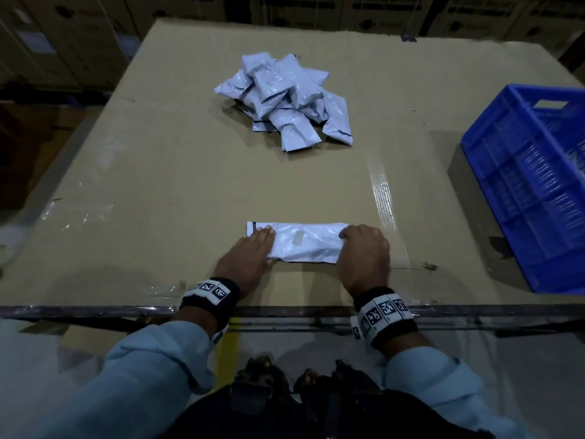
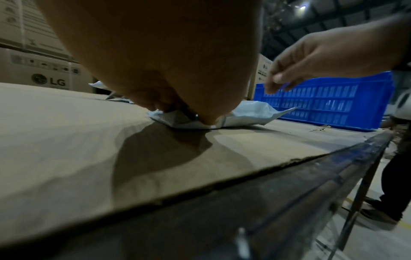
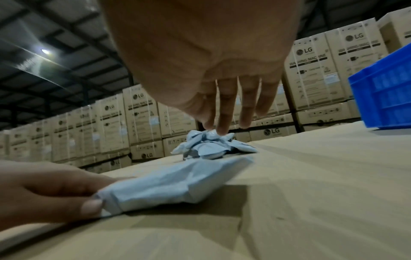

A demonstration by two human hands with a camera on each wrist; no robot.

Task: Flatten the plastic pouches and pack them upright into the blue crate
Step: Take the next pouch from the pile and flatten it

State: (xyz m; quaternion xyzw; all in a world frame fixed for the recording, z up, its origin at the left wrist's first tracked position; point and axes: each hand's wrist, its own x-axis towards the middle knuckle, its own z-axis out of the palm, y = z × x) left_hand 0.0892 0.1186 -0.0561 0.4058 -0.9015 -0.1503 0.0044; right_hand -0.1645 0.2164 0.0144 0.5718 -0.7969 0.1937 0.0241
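Observation:
A pale grey plastic pouch (image 1: 304,242) lies lengthwise on the cardboard-covered table (image 1: 158,185), near the front edge. My left hand (image 1: 253,248) presses flat on its left end with straight fingers, and the thumb lies against the near edge (image 3: 91,205). My right hand (image 1: 364,248) is over the pouch's right end. The left wrist view shows the right hand (image 2: 322,58) raised above the pouch (image 2: 251,114), fingers loose and holding nothing. A heap of several more pouches (image 1: 285,99) sits at the table's middle back. The blue crate (image 1: 522,191) stands at the right.
Stacked brown cartons (image 3: 138,119) line the far side beyond the table. A strip of shiny tape (image 1: 383,198) runs across the cardboard between the pouch and the crate. The table's dark metal front edge (image 1: 285,310) is just below my wrists.

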